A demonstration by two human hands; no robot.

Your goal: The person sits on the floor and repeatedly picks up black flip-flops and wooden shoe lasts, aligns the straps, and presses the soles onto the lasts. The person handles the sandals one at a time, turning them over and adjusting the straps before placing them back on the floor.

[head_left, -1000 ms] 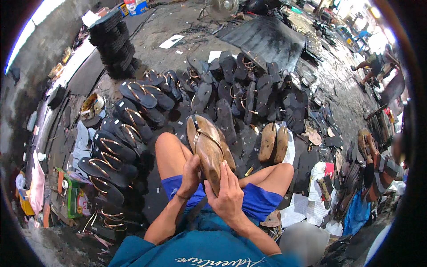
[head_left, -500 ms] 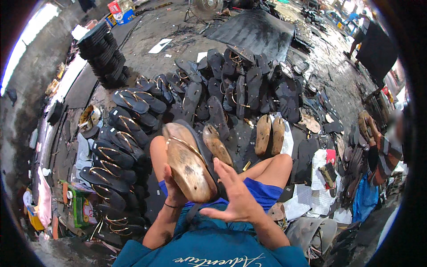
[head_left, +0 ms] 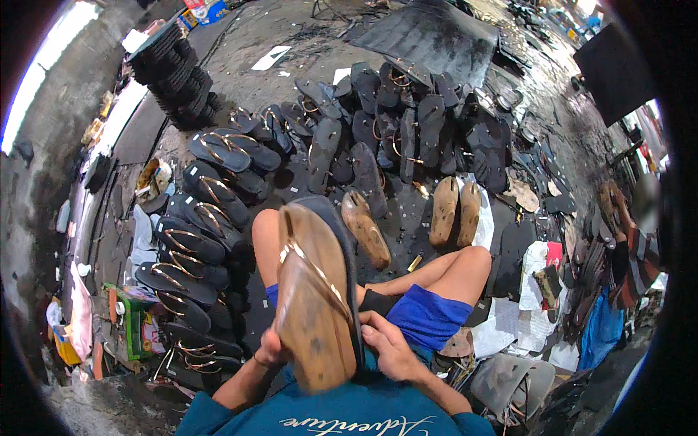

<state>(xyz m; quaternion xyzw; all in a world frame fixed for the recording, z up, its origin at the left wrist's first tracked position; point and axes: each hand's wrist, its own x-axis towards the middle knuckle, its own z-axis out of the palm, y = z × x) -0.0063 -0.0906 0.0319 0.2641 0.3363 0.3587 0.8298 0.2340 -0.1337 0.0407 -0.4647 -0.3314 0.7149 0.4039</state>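
Observation:
A wooden shoe last (head_left: 313, 330), blurred by motion, stands tilted up in front of my chest. On it sits a black flip-flop (head_left: 352, 291), its sole behind the wood and its shiny gold strap across the front. My left hand (head_left: 270, 349) grips the last by its lower left side; most of its fingers are hidden behind it. At the sole's right edge, my right hand (head_left: 390, 347) has its fingers curled in and pressed against the flip-flop. Another wooden last (head_left: 366, 231) lies on the floor beyond, and a pair of lasts (head_left: 445, 212) rests further right.
Rows of black flip-flops with gold straps (head_left: 190, 243) lie at my left. More dark sandals (head_left: 378, 120) heap up ahead, near a stack of black sole sheets (head_left: 171, 73). White papers (head_left: 496, 327) and a grey container (head_left: 512, 385) are at right, with another person's legs (head_left: 618, 211) beyond.
The last with the flip-flop has swung more upright and closer to me. My right hand, spread and apart before, has come down and closed at the sole's edge.

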